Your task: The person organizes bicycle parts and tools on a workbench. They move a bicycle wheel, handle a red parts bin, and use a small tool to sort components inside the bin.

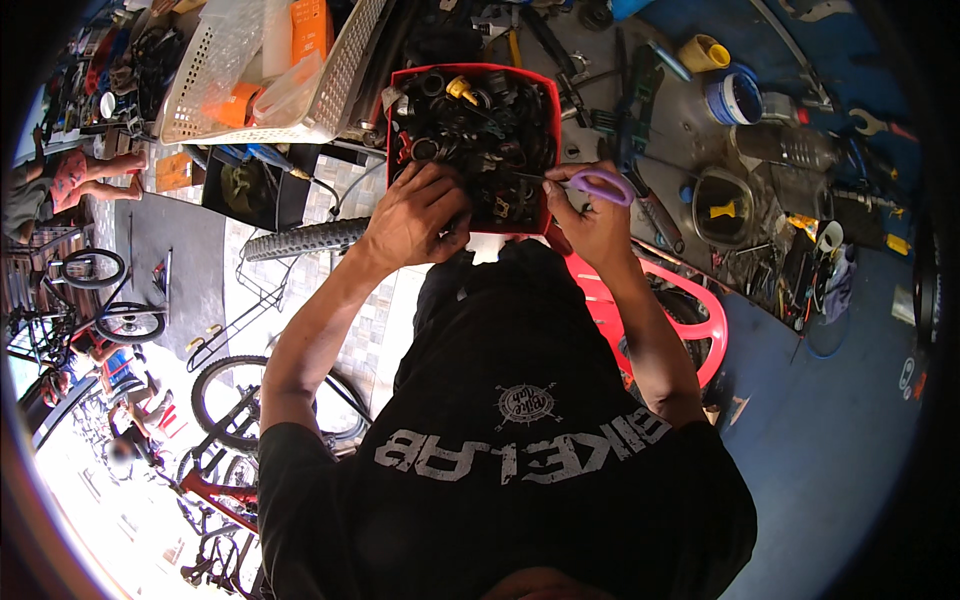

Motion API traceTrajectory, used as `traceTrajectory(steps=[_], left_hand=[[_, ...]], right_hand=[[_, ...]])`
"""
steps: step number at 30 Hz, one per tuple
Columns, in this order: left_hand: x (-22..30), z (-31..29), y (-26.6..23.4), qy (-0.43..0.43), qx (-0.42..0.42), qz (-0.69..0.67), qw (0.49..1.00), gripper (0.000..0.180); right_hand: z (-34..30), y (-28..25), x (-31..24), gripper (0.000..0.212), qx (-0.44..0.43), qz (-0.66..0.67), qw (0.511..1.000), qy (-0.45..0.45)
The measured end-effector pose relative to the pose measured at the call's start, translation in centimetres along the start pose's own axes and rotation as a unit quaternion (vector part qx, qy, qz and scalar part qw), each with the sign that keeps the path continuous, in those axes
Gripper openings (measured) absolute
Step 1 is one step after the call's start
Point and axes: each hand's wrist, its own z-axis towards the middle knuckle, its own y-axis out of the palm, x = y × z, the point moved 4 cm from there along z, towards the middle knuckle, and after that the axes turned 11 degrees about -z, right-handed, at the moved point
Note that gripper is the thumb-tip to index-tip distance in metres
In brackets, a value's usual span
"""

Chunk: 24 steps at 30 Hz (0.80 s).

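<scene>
Left hand (pixel 418 215) over the near edge of the red tray (pixel 540 150), fingers bent down together into the heap of small black parts (pixel 470 130); cannot tell whether any part is pinched between them. Right hand (pixel 590 215) at the near right corner of the same tray, fingers closed through the purple handles of a pair of scissors (pixel 598 184), blade tip pointing left into the parts. Tray resting on the grey tabletop (pixel 690 130), just in front of the person in a black shirt. White plastic basket (pixel 340 80) touching the tray's left side. Yellow cup (pixel 703 52) and blue round tub (pixel 735 98) well apart to the right, among tools. Red plastic chair (pixel 700 310) below the right forearm. Bicycle tyre (pixel 300 240) below the left hand.
</scene>
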Motion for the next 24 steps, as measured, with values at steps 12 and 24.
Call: traceTrajectory(steps=[12,24], left_hand=[[-0.2,0.0,-0.1,-0.011,0.012,-0.002,1.0,0.018],[-0.1,0.2,-0.1,-0.005,0.016,-0.003,1.0,0.017]], right_hand=[[3.2,-0.2,0.2,0.027,-0.01,-0.058,0.995,-0.082],[3.6,0.1,0.7,0.028,-0.094,-0.035,0.994,-0.048]])
